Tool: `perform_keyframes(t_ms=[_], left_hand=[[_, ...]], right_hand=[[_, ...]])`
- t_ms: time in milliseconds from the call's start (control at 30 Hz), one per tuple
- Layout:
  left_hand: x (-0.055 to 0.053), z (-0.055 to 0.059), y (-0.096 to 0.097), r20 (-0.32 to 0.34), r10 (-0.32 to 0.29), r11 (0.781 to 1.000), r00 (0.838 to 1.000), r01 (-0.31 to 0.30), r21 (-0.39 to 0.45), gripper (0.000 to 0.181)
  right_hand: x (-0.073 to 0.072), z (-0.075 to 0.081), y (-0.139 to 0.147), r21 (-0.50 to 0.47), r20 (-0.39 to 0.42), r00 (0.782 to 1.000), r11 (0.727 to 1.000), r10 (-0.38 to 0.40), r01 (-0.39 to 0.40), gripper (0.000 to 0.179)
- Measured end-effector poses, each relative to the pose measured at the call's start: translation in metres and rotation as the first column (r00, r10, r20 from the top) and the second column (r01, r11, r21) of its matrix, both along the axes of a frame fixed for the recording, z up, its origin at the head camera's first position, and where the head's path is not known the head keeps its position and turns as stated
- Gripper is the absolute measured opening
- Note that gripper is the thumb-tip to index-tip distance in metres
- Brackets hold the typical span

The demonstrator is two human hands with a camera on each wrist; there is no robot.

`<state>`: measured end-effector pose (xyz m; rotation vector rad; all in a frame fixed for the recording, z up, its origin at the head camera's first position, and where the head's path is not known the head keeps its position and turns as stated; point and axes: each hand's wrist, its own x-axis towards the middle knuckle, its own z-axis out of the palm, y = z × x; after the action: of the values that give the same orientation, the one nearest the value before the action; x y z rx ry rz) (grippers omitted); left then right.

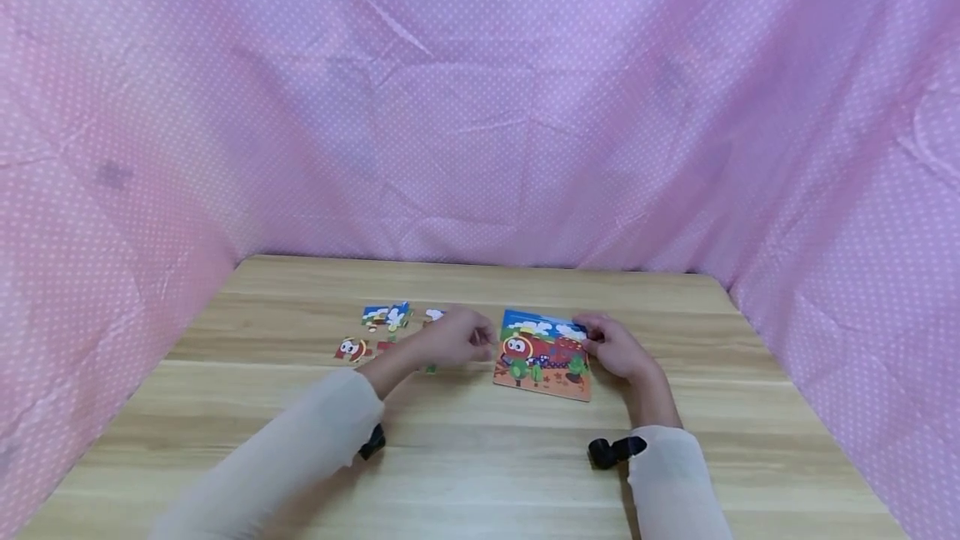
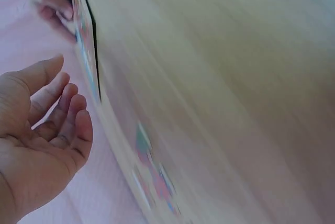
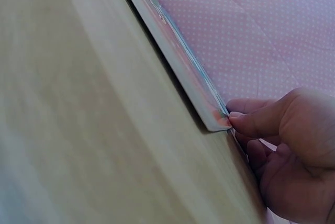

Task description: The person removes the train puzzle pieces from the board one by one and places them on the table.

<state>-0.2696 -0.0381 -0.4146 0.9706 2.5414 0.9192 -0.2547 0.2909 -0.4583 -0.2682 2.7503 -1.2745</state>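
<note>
A square picture puzzle board [image 1: 542, 357] with a red cartoon train, clouds and green bushes lies on the wooden table. At its right side, my right hand [image 1: 613, 347] pinches the edge between thumb and index finger; the right wrist view shows the thumb [image 3: 261, 122] at the board's rim. My left hand [image 1: 454, 338] hovers just off the board's left side. In the left wrist view its fingers [image 2: 68, 101] are loosely bent, with nothing in them.
Loose puzzle pieces lie left of the board: a face piece [image 1: 352, 349], joined blue-sky pieces [image 1: 387, 316] and a cloud piece [image 1: 434, 315], with others partly behind the left forearm. Pink dotted cloth [image 1: 480, 148] hangs around the wooden table [image 1: 480, 473].
</note>
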Motion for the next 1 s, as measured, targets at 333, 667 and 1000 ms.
perform_keyframes(t_ms=[333, 667, 1000], left_hand=[[0.000, -0.012, 0.040, -0.014, -0.095, 0.986, 0.995, 0.093, -0.138, 0.041], [0.002, -0.014, 0.049, -0.018, -0.077, 0.983, 0.997, 0.073, -0.169, 0.037], [0.000, -0.016, 0.049, 0.016, -0.060, 0.981, 0.998, 0.061, -0.183, 0.043]], right_hand=[[0.001, 0.002, -0.003, -0.034, 0.037, 0.999, 0.999, -0.007, 0.008, 0.043], [0.009, 0.026, -0.012, 0.169, 0.004, 0.996, 0.981, 0.092, -0.091, 0.065], [0.004, 0.047, -0.045, 0.346, 0.066, 0.944, 0.880, 0.323, -0.326, 0.057]])
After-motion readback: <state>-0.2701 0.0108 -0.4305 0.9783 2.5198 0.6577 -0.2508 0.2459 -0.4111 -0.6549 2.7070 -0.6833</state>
